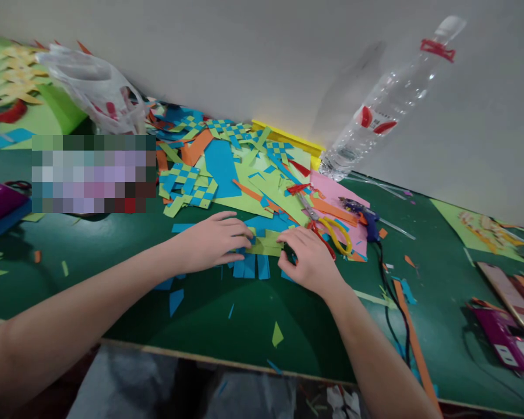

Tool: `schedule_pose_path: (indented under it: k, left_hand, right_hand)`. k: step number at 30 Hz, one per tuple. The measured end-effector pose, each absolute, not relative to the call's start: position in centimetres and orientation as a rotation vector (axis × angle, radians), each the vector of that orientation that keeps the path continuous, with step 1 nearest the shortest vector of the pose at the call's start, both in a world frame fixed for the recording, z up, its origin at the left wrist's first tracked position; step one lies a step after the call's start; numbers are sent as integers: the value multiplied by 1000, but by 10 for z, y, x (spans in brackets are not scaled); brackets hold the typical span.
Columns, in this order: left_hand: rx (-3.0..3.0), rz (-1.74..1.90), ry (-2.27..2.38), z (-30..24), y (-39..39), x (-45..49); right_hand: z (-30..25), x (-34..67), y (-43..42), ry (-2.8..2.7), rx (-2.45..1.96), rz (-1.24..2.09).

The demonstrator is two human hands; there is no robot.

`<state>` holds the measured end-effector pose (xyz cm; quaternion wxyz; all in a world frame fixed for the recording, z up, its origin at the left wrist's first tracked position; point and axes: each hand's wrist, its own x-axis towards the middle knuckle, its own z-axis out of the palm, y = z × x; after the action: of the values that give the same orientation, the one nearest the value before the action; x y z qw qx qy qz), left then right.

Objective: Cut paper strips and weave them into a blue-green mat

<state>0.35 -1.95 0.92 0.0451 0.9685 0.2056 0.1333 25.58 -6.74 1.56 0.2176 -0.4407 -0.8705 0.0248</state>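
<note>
In front of me lie blue paper strips point(245, 266), side by side, with light green paper strips point(266, 247) across them. My left hand point(216, 241) rests at the left end of the green strips, fingers stretched and thumb apart. At the right end, the fingertips of my right hand point(310, 259) touch the green paper; its fingers are curved, with a gap to the thumb. My fingers hide both ends of the strips. Just beyond my right hand lie scissors point(329, 227) with yellow and red handles. Woven blue-and-green paper pieces point(187, 183) are heaped behind my left hand.
A plastic bottle point(371, 119) leans against the wall. A blue glue gun point(369, 224) with a black cord lies right of the scissors. Further right are a phone point(506, 294) and a purple device point(506, 337). A plastic bag point(94, 87) stands back left. Paper scraps litter the green table point(323, 343).
</note>
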Motion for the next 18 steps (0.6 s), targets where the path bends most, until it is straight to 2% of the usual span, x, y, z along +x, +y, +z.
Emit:
schedule_pose_path:
  k: [7, 18]
  left_hand:
    - [2956, 399, 656, 8, -18, 4]
    - [2922, 399, 678, 5, -19, 4]
  right_hand:
    - [18, 255, -68, -2467, -1214, 127]
    - [19, 261, -65, -2518, -1136, -83]
